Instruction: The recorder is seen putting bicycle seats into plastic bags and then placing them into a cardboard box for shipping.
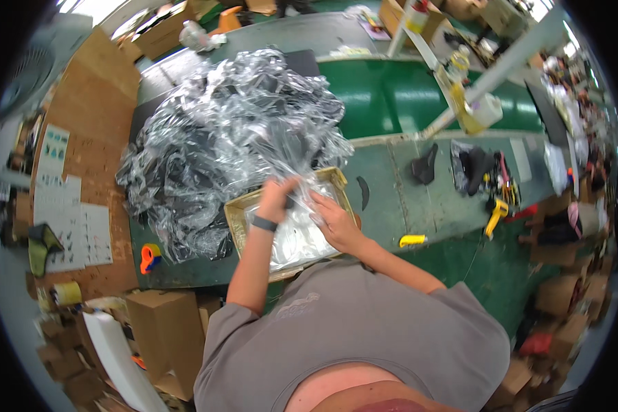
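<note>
My left hand (279,198), with a dark band at its wrist, is closed on a clear plastic bag (285,147) that rises away from me toward the pile. My right hand (336,221) pinches the same bag from the other side; motion blurs the fingers a little. Something dark shows in the bag, but I cannot make out its shape. Below both hands sits an open cardboard box (237,216) holding flat clear plastic bags (299,240). Just beyond lies a large heap of clear bags with dark contents (220,127).
Black bicycle saddles (424,165) lie to the right on the green bench (391,206), past a dark curved strip (363,192). A yellow cutter (412,240) rests near the bench edge, beside a yellow tool (496,216). An orange tape dispenser (150,258) stands at left.
</note>
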`<control>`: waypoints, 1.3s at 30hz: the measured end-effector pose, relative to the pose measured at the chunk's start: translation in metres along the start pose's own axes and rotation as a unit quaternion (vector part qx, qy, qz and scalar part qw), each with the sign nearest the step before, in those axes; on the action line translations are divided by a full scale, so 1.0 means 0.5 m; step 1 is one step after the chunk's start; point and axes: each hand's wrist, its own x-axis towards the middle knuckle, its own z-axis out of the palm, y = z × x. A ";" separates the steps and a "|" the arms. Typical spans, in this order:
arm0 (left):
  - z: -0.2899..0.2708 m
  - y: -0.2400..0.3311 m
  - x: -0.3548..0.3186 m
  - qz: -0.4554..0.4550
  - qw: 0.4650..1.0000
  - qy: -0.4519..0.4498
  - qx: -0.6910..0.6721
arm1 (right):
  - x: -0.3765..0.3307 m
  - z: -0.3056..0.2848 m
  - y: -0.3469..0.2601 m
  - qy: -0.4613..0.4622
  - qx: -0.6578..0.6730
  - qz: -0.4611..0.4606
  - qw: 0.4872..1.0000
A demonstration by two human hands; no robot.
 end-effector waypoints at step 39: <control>0.076 -0.733 0.177 0.017 0.884 0.171 0.435 | -0.348 -0.714 0.482 0.140 0.457 0.499 0.723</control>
